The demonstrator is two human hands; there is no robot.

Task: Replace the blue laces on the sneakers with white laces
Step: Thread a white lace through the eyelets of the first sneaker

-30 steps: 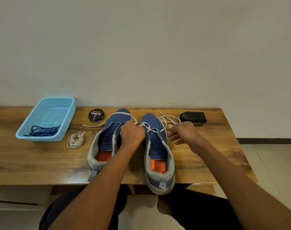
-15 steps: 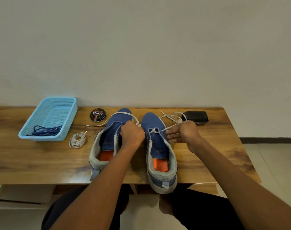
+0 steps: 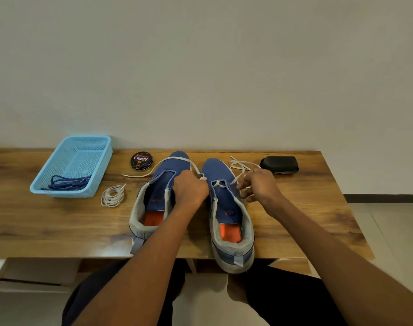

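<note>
Here, on my wooden table [image 3: 48,227], two blue fabric sneakers with grey padded collars and orange insoles, toes pointing away from me. Left sneaker [image 3: 153,196] sits under and just left of my left hand [image 3: 189,190]; right sneaker [image 3: 226,208] lies between my two hands.

Left hand: curled into a fist, knuckles up, pinching one end of the flat white lace [image 3: 177,160], which loops over the left sneaker's toe and trails off to the hand's left. Right hand [image 3: 259,185]: fingers half bent and spread, pinching the other stretch of the same lace beside the right sneaker's front eyelets; slack lace lies tangled just beyond it. One short span of lace crosses the right sneaker's lowest eyelets.

A coiled white lace [image 3: 112,196] lies well left of my left hand. Farther left, a light blue perforated plastic basket [image 3: 88,147], rectangular, holding the bundled blue laces [image 3: 68,182]. Beyond the left hand, a round black tin [image 3: 142,161] reading "Cherry". Beyond the right hand, a black oblong brush [image 3: 279,164], matte.
</note>
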